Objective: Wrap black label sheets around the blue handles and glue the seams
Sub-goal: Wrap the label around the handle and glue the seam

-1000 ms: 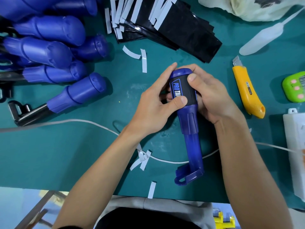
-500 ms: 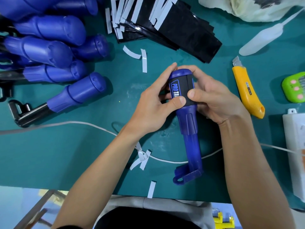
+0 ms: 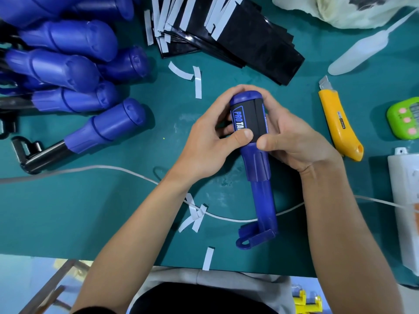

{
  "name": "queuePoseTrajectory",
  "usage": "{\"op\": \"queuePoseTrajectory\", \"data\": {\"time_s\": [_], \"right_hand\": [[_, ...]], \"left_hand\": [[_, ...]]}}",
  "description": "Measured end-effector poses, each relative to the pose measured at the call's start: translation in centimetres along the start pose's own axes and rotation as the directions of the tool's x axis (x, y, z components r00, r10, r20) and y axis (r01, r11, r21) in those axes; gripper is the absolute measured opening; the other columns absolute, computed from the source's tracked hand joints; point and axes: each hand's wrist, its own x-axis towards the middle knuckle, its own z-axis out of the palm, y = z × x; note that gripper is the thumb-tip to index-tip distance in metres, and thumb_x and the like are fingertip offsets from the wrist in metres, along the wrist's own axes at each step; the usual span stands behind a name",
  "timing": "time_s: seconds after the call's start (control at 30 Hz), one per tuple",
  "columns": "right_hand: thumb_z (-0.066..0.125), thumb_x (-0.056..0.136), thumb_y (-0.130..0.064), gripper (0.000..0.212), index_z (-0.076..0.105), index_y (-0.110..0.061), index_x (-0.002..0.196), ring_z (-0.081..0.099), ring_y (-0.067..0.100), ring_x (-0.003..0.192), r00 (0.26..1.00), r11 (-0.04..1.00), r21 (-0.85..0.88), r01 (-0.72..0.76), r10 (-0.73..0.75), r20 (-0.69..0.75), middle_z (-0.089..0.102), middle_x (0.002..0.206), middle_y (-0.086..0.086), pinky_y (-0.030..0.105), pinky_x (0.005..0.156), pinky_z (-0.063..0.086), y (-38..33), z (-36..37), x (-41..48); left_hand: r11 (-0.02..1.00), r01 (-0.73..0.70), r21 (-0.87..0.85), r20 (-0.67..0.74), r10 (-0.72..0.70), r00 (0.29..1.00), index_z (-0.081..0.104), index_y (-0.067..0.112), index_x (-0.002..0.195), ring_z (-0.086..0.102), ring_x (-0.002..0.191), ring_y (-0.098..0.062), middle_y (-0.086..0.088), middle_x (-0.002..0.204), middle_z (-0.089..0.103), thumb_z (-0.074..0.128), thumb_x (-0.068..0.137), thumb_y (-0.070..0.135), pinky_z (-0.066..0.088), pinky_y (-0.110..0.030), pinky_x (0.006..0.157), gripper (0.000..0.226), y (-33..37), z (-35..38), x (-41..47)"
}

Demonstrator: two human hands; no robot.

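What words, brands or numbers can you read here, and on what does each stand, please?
"PRO TA": letters on the black label wrapped round the blue handle; the left hand covers the rest.
Small print along the label's right edge: too blurred to read.
Sticker on the yellow knife: too small to read.
Green timer: markings blurred, unreadable.

Assembly workbench: piled blue handles, label sheets, utility knife.
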Motion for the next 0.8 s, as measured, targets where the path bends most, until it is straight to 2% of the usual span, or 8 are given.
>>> {"op": "queuePoseTrajectory", "data": {"time_s": [0.13,0.2,0.33,0.43,0.53,0.63,0.7,0.8], "right_hand": [[0.095,0.072,-0.015,0.123,0.018,-0.034,0.166,0.058,0.036,0.128,1.000,0.999,-0.050,0.000,-0.002,-0.028,0.048,0.155,0.019,0.049,0.108,0.051,-0.5,0.6,-0.4],[0.088,0.068,-0.009,0.123,0.020,-0.049,0.162,0.068,0.032,0.110,0.985,0.977,-0.212,-0.023,-0.015,-0.174,0.059,0.144,0.010,0.053,0.095,0.059,-0.5,1.4,-0.6],[0.084,0.066,-0.032,0.104,0.031,-0.062,0.150,0.075,0.019,0.078,0.860,0.842,-0.526,-0.119,-0.177,-0.478,0.069,0.108,-0.013,0.037,0.069,0.065,-0.4,3.6,-1.4],[0.081,0.069,-0.032,0.081,0.042,-0.051,0.137,0.073,0.023,0.076,0.860,0.793,-0.599,-0.110,-0.226,-0.457,0.072,0.106,-0.008,0.047,0.075,0.064,-0.4,4.9,-1.6],[0.090,0.067,-0.024,0.083,0.045,-0.044,0.135,0.073,0.019,0.085,0.865,0.748,-0.650,-0.135,-0.231,-0.445,0.074,0.105,-0.012,0.046,0.082,0.061,-0.4,6.2,-1.4],[0.090,0.073,-0.017,0.082,0.047,-0.044,0.138,0.071,0.020,0.092,0.864,0.709,-0.698,-0.099,-0.287,-0.414,0.074,0.108,-0.012,0.041,0.088,0.059,-1.3,6.9,-1.6],[0.086,0.076,-0.013,0.083,0.046,-0.047,0.141,0.069,0.020,0.096,0.894,0.599,-0.798,-0.073,-0.315,-0.318,0.071,0.113,-0.012,0.034,0.088,0.055,-2.8,6.8,-1.9],[0.080,0.078,-0.010,0.091,0.041,-0.057,0.146,0.060,0.007,0.094,0.955,0.377,-0.920,-0.103,-0.223,-0.198,0.066,0.119,-0.024,0.014,0.083,0.047,-5.6,5.7,-1.8]], "left_hand": [[0.997,0.002,-0.072,-0.052,-0.005,0.999,0.049,0.022,0.146,0.061,0.121,-0.034,-0.012,0.137,0.064,0.075,0.084,0.004,0.052,-0.046,0.105,0.070,0.1,0.0,0.0],[0.995,-0.004,-0.099,-0.094,-0.006,0.996,0.047,0.016,0.147,0.063,0.124,-0.032,-0.016,0.140,0.062,0.073,0.084,0.000,0.049,-0.050,0.111,0.070,0.2,0.3,-0.2],[0.995,-0.032,-0.094,-0.255,0.007,0.967,0.046,0.016,0.146,0.063,0.123,-0.031,-0.014,0.138,0.063,0.075,0.086,0.004,0.049,-0.053,0.111,0.067,0.6,0.2,-0.5],[0.997,-0.070,0.035,-0.323,0.077,0.943,0.050,0.029,0.139,0.063,0.121,-0.023,-0.003,0.135,0.062,0.083,0.079,0.024,0.053,-0.046,0.103,0.069,0.7,0.1,-0.7],[0.991,-0.103,0.079,-0.319,0.123,0.940,0.052,0.037,0.134,0.062,0.118,-0.030,-0.011,0.136,0.057,0.087,0.072,0.034,0.055,-0.049,0.098,0.071,0.8,-0.1,-0.8],[0.984,-0.176,0.039,-0.291,0.180,0.940,0.051,0.021,0.137,0.060,0.119,-0.030,-0.017,0.138,0.054,0.086,0.074,0.032,0.054,-0.041,0.095,0.073,1.2,-0.7,-0.8],[0.973,-0.230,0.001,-0.248,0.223,0.943,0.047,0.004,0.140,0.057,0.120,-0.021,-0.012,0.136,0.054,0.085,0.075,0.025,0.049,-0.034,0.099,0.079,1.7,-1.3,-0.8],[0.962,-0.269,0.039,-0.139,0.272,0.952,0.042,0.004,0.148,0.055,0.120,-0.026,-0.011,0.131,0.056,0.091,0.071,0.021,0.047,-0.044,0.104,0.094,1.8,-2.4,-0.8]]}}
